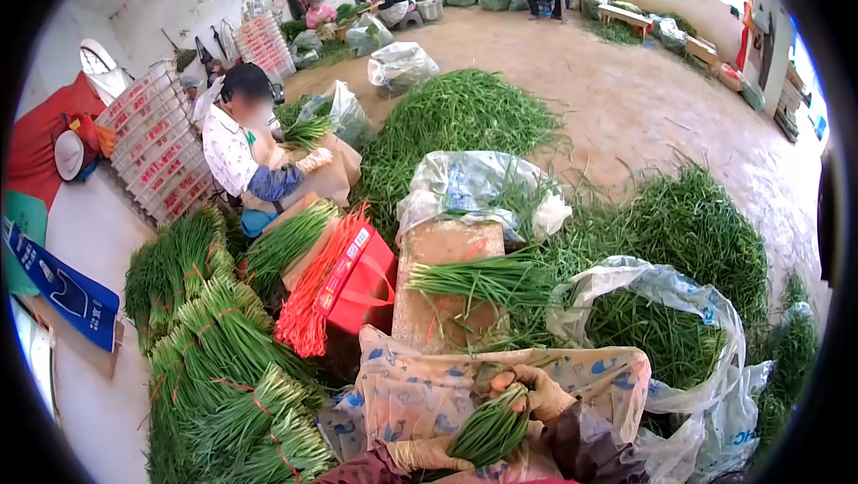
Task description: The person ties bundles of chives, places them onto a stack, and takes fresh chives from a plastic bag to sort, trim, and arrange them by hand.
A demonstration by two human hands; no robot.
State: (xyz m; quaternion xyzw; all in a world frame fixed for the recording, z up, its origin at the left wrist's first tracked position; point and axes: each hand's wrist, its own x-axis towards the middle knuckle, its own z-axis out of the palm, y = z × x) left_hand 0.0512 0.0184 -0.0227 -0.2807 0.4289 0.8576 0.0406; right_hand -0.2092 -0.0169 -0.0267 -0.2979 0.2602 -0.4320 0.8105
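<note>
My right hand (pixel 540 393), in a tan glove, is closed round the upper end of a small bunch of green chives (pixel 490 430). At the lower left of the same bunch is my gloved left hand (pixel 427 454), its fingers partly hidden behind the stalks and seeming to grip them. The bunch lies over a patterned plastic apron (pixel 402 386) on my lap. Just beyond, loose chives (pixel 478 278) lie across a worn board (pixel 438 247). To its left, a red bag (pixel 366 278) stands beside a bundle of red ties (pixel 308 301).
Tied chive bundles (pixel 214 341) are stacked at left. A clear plastic bag (pixel 715 305) of loose greens stands at right. Large chive heaps (pixel 465 117) cover the floor ahead. A co-worker (pixel 259 144) sits at left near stacked crates (pixel 161 140); other people sit farther back.
</note>
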